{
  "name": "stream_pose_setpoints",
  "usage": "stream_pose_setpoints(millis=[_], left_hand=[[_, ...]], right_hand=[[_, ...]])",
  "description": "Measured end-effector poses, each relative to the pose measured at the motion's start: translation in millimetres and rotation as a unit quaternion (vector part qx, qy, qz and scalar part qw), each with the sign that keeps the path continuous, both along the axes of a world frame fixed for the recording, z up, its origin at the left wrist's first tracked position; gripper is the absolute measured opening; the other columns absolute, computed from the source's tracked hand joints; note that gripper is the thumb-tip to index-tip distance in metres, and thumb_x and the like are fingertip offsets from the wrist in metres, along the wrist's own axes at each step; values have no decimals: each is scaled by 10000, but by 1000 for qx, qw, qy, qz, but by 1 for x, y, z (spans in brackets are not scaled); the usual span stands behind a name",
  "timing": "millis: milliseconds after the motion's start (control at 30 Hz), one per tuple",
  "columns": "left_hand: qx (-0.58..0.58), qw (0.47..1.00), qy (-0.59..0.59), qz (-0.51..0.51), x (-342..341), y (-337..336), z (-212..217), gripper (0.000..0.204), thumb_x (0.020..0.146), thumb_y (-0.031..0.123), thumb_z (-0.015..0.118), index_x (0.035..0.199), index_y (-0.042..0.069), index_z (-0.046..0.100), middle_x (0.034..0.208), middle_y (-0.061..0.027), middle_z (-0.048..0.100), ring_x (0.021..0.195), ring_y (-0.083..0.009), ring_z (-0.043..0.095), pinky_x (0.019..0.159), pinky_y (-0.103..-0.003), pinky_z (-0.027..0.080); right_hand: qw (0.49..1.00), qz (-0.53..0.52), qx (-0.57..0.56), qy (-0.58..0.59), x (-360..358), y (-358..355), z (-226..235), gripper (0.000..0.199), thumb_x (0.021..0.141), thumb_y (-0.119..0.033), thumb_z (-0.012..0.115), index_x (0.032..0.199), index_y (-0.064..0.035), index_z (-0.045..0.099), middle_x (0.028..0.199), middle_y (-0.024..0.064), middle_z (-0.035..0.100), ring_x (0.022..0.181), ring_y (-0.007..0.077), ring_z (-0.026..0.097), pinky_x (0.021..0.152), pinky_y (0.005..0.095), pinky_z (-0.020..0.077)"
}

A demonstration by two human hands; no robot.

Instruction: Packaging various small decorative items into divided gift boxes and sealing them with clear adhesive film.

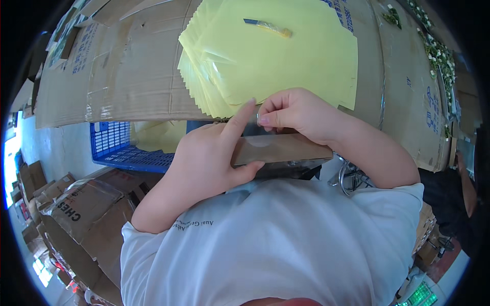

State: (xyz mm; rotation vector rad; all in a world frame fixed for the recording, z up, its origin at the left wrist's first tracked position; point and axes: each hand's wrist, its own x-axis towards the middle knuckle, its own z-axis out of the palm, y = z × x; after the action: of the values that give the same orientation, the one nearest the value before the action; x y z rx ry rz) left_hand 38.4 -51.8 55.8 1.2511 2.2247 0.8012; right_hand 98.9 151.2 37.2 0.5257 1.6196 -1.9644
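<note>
A: Nearest in, what are the hands doing, and what could slip?

B: The left hand (206,158) cradles a flat brownish packet (280,150) close to the chest, thumb under its lower edge, index finger stretched up along its left end. The right hand (296,115) pinches at the packet's upper edge, thumb and forefinger pressed together on something thin and clear, perhaps a film or flap; I cannot tell exactly what. The risk, as I judge it: that pinch is small, so the film could tear or slide out, and the packet rests only on a thumb and palm, so a hard tug might tip it off.

A: So neither grip is open?

B: No. The left grip is curled partway around the packet; the right is closed tight at its top edge.

A: And beyond?

B: A blue crate (122,148) sits lower left under the cardboard-covered surface (117,76). On that surface lies a fanned stack of yellow sheets (275,56), just past the hands, with a small yellow-and-blue tool (269,26) on top. A careless elbow could scatter that stack.
</note>
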Motion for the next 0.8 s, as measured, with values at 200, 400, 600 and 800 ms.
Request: stream_pose_setpoints(millis=[200,400,600,800], left_hand=[[44,996,26,-75,-9,-4,-7,896,656,201,748,1437,84,326,663,-88,523,601,-277,537,585,-371,434],[16,993,13,-113,-11,-2,-4,677,728,221,708,1360,159,473,695,-89,513,639,-276,525,601,-382,422],[13,975,88,-204,-16,0,-7,454,820,294,636,1268,271,571,720,-88,499,665,-256,519,586,-362,431],[-23,966,83,-243,-10,-3,4,447,834,352,600,1264,234,579,742,-81,475,687,-256,491,614,-368,419]], right_hand=[[999,-7,36,-11,2,-3,-1,107,844,-112,652,831,-6,658,773,46,630,702,103,530,636,242,428],[996,7,91,12,8,1,0,62,856,-69,619,839,-11,635,777,17,612,699,77,537,635,221,438],[967,77,241,41,8,-1,-2,87,832,-98,652,804,-15,651,729,24,636,672,80,551,628,240,453],[949,165,267,6,7,-1,11,128,777,-138,684,786,-12,663,716,59,649,664,128,577,637,282,465]])
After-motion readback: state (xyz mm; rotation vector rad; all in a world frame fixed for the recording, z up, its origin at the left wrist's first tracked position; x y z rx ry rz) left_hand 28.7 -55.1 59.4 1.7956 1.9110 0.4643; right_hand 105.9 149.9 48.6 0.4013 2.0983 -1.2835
